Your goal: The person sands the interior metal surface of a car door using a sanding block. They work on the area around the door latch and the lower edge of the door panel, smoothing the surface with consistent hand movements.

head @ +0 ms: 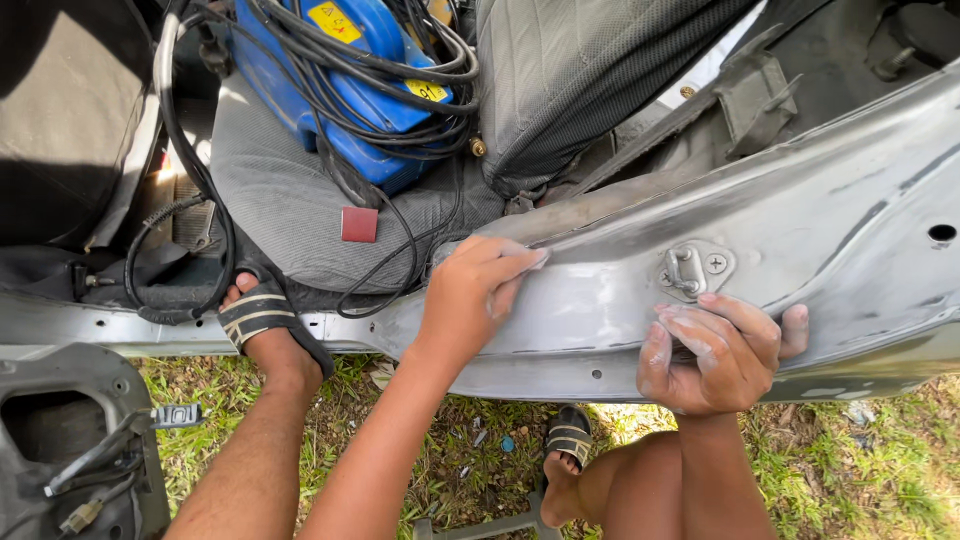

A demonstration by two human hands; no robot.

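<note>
- Looking down through the head camera, we see our left hand (pixel 478 290) pressed flat against a bare grey car body pillar (pixel 800 250), fingers together and pointing right, with a small pale piece of sandpaper (pixel 535 258) under the fingertips
- We cannot tell how firmly the left hand pinches the paper; it looks held against the metal by the flat fingers rather than wrapped
- Our right hand (pixel 715 350) grips the lower edge of the same pillar, fingers curled over the front face and thumb hooked behind the rim, so the grip is closed on the panel itself; pale dust coats the fingers
- Just above the right hand we see a metal door striker (pixel 685 270) with a cross-head screw beside it, set in a raised plate on the pillar
- The pillar runs slantwise from lower left to upper right, its surface dull and streaked with light patches
- Above the left hand sits a grey car seat (pixel 290 190), carrying a blue machine (pixel 350 70) wrapped in black cables (pixel 400 60), and a small red block (pixel 359 224) lies on the seat cushion
- Our left foot in a striped sandal (pixel 258 318) rests on the door sill, and the right foot stands on the grass (pixel 880 470) below
- At lower left we see part of a detached grey door panel (pixel 70 440) lying on the ground
</note>
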